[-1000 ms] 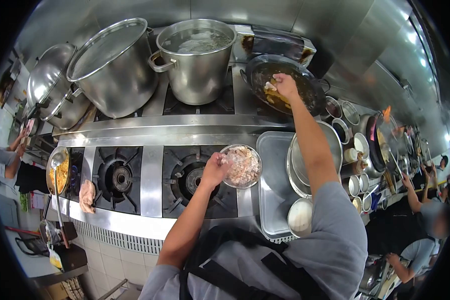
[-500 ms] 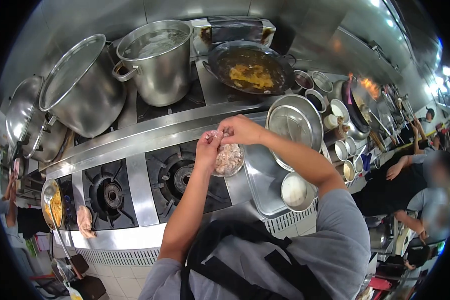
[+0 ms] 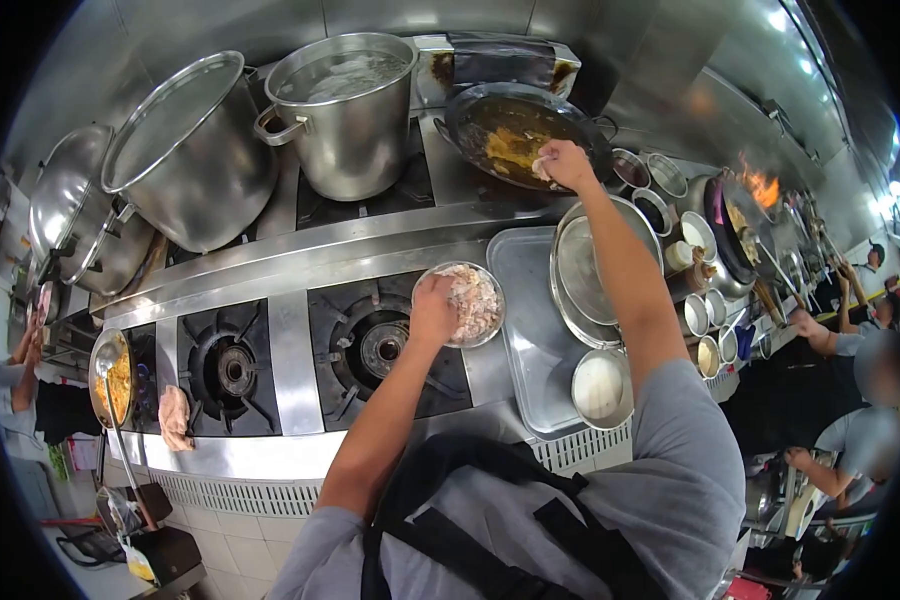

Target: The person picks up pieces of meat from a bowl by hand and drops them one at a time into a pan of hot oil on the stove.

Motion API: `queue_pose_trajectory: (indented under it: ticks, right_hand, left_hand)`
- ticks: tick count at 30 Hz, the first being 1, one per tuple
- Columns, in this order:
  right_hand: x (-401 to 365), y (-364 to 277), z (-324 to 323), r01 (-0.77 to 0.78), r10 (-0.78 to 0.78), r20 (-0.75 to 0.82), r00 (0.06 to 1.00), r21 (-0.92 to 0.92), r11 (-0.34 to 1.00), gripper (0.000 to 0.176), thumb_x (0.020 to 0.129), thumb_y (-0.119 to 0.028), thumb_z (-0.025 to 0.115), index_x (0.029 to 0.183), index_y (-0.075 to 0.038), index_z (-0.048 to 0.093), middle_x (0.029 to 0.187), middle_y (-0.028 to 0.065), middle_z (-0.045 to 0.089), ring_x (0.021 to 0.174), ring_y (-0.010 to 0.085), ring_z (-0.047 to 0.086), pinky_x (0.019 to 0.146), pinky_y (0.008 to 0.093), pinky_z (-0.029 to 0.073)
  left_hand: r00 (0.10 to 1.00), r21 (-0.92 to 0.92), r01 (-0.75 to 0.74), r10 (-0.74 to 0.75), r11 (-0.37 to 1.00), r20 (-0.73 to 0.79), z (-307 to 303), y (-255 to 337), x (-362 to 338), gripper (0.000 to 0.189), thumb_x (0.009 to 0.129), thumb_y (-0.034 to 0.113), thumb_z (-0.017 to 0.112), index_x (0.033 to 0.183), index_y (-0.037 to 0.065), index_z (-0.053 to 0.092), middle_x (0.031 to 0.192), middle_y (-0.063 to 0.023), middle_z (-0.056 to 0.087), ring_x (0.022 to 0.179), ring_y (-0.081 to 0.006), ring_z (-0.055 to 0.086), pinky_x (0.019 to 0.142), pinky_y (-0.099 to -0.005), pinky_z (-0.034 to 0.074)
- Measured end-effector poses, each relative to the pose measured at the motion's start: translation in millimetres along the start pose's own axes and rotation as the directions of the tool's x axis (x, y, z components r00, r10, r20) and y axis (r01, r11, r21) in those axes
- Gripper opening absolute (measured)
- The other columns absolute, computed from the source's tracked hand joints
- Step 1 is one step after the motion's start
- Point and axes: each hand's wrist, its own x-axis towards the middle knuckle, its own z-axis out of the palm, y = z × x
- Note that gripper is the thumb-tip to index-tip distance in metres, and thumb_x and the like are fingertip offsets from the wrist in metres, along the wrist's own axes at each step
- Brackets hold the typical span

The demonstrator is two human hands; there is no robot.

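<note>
A round metal bowl of pale, floured-looking pieces (image 3: 478, 302) sits beside the front burner. My left hand (image 3: 435, 310) reaches into its left side, fingertips hidden among the pieces. Out over the near right edge of the wok (image 3: 460, 150), my right hand (image 3: 566, 164) is closed on a pale piece (image 3: 541, 168). Dark oil with a yellow-orange frying mass (image 3: 515, 147) fills the wok.
Two tall steel pots (image 3: 355, 150) (image 3: 195, 170) stand at the back left. A metal tray (image 3: 525, 330) holds strainers (image 3: 585, 270) and a white-filled bowl (image 3: 598, 385). Flames (image 3: 760, 188) rise at the right, near other people (image 3: 790, 390). A cloth-like pinkish item (image 3: 174, 417) lies front left.
My hands have parted. The right has moved up and right to the wok with a pale piece; the left has dropped into the bowl. The whole view has shifted slightly.
</note>
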Motion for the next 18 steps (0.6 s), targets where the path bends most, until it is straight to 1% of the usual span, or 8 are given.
queue_pose_trajectory:
  ticks: [1, 3, 5, 7, 11, 12, 14, 18]
  right_hand:
    - [3, 11, 9, 0.035, -0.035, -0.003, 0.999, -0.033, 0.999, 0.020, 0.068, -0.014, 0.062, 0.085, -0.004, 0.066, 0.079, 0.0168, 0.066, 0.077, 0.0309, 0.065, 0.073, 0.0354, 0.051]
    - [-5, 2, 11, 0.064, -0.065, -0.004, 0.998, -0.066, 0.996, 0.019, 0.069, -0.013, 0.060, 0.085, -0.004, 0.066, 0.079, 0.0168, 0.065, 0.077, 0.0310, 0.065, 0.072, 0.0361, 0.051]
    - [-37, -35, 13, 0.289, -0.271, 0.150, 0.951, -0.116, 0.950, 0.018, 0.071, -0.013, 0.059, 0.085, -0.006, 0.067, 0.077, 0.0160, 0.065, 0.074, 0.0316, 0.064, 0.071, 0.0379, 0.051]
    - [-68, -66, 25, 0.313, -0.210, 0.501, 0.840, -0.129, 0.941, 0.019, 0.071, -0.014, 0.059, 0.088, -0.008, 0.067, 0.090, 0.0146, 0.066, 0.086, 0.0338, 0.063, 0.079, 0.0425, 0.050]
    - [-133, -103, 57, 0.404, -0.112, 0.719, 0.686, -0.248, 0.880, 0.022, 0.071, -0.017, 0.063, 0.091, -0.008, 0.065, 0.093, 0.0149, 0.065, 0.092, 0.0322, 0.062, 0.079, 0.0416, 0.051]
    - [-146, -101, 67, 0.403, -0.111, 0.719, 0.686, -0.249, 0.881, 0.022, 0.071, -0.017, 0.063, 0.091, -0.008, 0.065, 0.093, 0.0149, 0.065, 0.092, 0.0322, 0.062, 0.079, 0.0416, 0.051]
    - [-161, -93, 92, 0.395, -0.180, 0.585, 0.791, -0.263, 0.880, 0.029, 0.069, -0.019, 0.064, 0.096, -0.009, 0.062, 0.091, 0.0144, 0.064, 0.090, 0.0325, 0.061, 0.079, 0.0426, 0.050]
    - [-167, -84, 104, 0.373, -0.240, 0.449, 0.861, -0.235, 0.898, 0.033, 0.068, -0.016, 0.065, 0.100, -0.010, 0.061, 0.087, 0.0147, 0.064, 0.089, 0.0318, 0.062, 0.078, 0.0435, 0.050]
  left_hand:
    - [1.000, 0.000, 0.005, -0.005, 1.000, -0.005, 3, 1, 2, 0.041, 0.067, 0.003, 0.063, 0.108, 0.006, 0.057, 0.112, -0.0179, 0.052, 0.103, -0.0346, 0.051, 0.088, -0.0427, 0.044]
    - [0.990, 0.222, -0.136, 0.125, 0.966, 0.061, 9, 0, 5, 0.042, 0.067, 0.005, 0.064, 0.109, 0.009, 0.058, 0.110, -0.0135, 0.053, 0.102, -0.0335, 0.052, 0.088, -0.0411, 0.045]
    - [0.987, 0.253, -0.137, 0.111, 0.958, 0.114, 5, 0, 9, 0.041, 0.067, 0.006, 0.063, 0.108, 0.010, 0.058, 0.109, -0.0120, 0.054, 0.102, -0.0328, 0.052, 0.087, -0.0407, 0.046]
    - [0.980, 0.283, -0.144, 0.096, 0.948, 0.176, 3, -1, 13, 0.040, 0.068, 0.007, 0.062, 0.107, 0.011, 0.059, 0.108, -0.0105, 0.055, 0.101, -0.0322, 0.053, 0.086, -0.0402, 0.047]
    - [0.987, 0.232, -0.083, 0.047, 0.969, 0.154, 2, -8, 15, 0.031, 0.068, 0.005, 0.060, 0.099, 0.008, 0.060, 0.096, -0.0125, 0.058, 0.094, -0.0328, 0.056, 0.079, -0.0408, 0.049]
    - [0.984, 0.199, -0.069, 0.035, 0.977, 0.172, 0, -10, 14, 0.030, 0.067, 0.005, 0.061, 0.097, 0.007, 0.060, 0.096, -0.0134, 0.058, 0.092, -0.0329, 0.057, 0.078, -0.0411, 0.049]
    - [0.982, 0.170, -0.057, 0.025, 0.984, 0.186, -7, -15, 12, 0.030, 0.067, 0.005, 0.062, 0.096, 0.007, 0.060, 0.095, -0.0143, 0.058, 0.090, -0.0331, 0.057, 0.077, -0.0415, 0.049]
    - [0.988, -0.078, -0.077, 0.086, 0.994, 0.127, -19, -16, 5, 0.027, 0.066, 0.004, 0.064, 0.093, 0.003, 0.061, 0.092, -0.0158, 0.058, 0.083, -0.0345, 0.058, 0.073, -0.0402, 0.049]
